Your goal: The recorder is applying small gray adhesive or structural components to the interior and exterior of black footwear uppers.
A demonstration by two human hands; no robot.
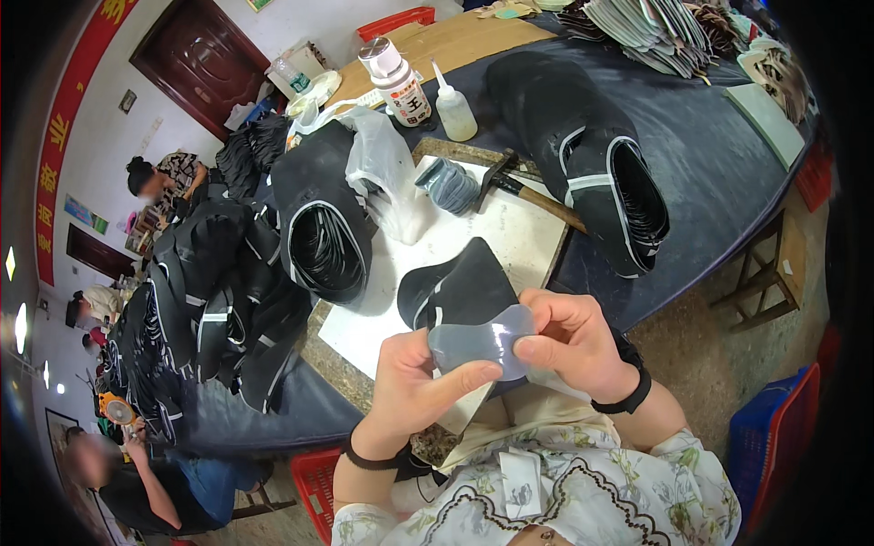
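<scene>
A dark red door (202,59) is standing in the left wall. Black fabric pieces (205,264) are lying heaped on a dark blue table (309,417). Near a white board (367,329), the left hand (414,382) is pinching a grey sheet (482,343), the right hand (575,341) pinching its other end. A wooden stool (769,284) is standing at right.

Up on the wall (100,159) over there runs a long red banner (56,132) with big yellow Chinese characters. A white bottle (398,84) on the worktable (701,155) wears a label (406,98) printed with bold dark characters and smaller red ones, its fine print too tiny for me.
</scene>
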